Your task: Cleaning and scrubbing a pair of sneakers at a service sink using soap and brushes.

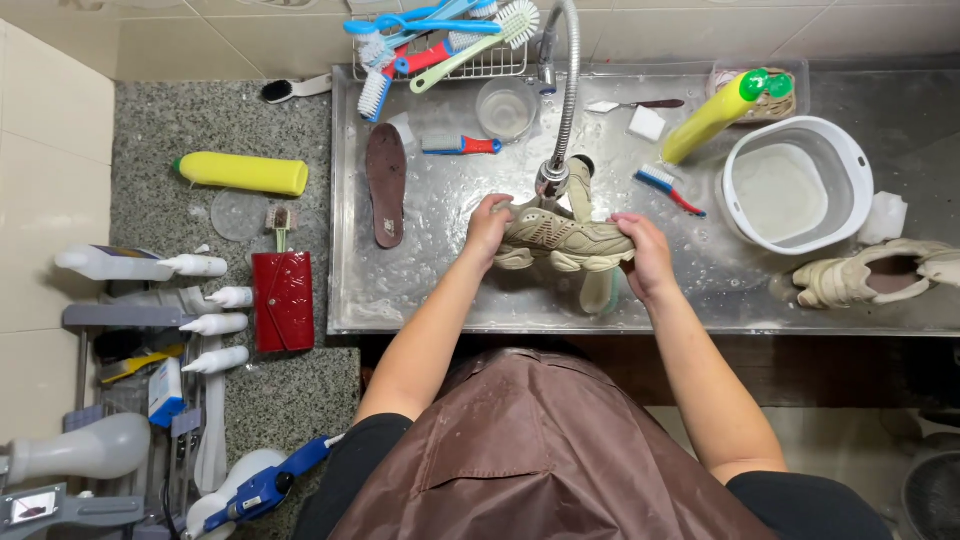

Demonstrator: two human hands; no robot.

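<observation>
A beige sneaker [558,238] lies on its side over the wet steel sink tray [440,215], held between both hands. My left hand [487,226] grips its heel end and my right hand [646,254] grips its toe end. The flexible metal tap [563,110] hangs with its nozzle just above the shoe. A second beige sneaker [868,272] rests at the right end of the tray. A brown insole [386,183] lies flat on the tray to the left of my hands.
A white basin of water [795,183], a yellow-green bottle [715,115], a small clear bowl [505,108] and several brushes [440,45] sit at the back. On the granite counter to the left lie a yellow bottle [243,173] and a red pouch [283,300]. White spray bottles [205,310] stand at the far left.
</observation>
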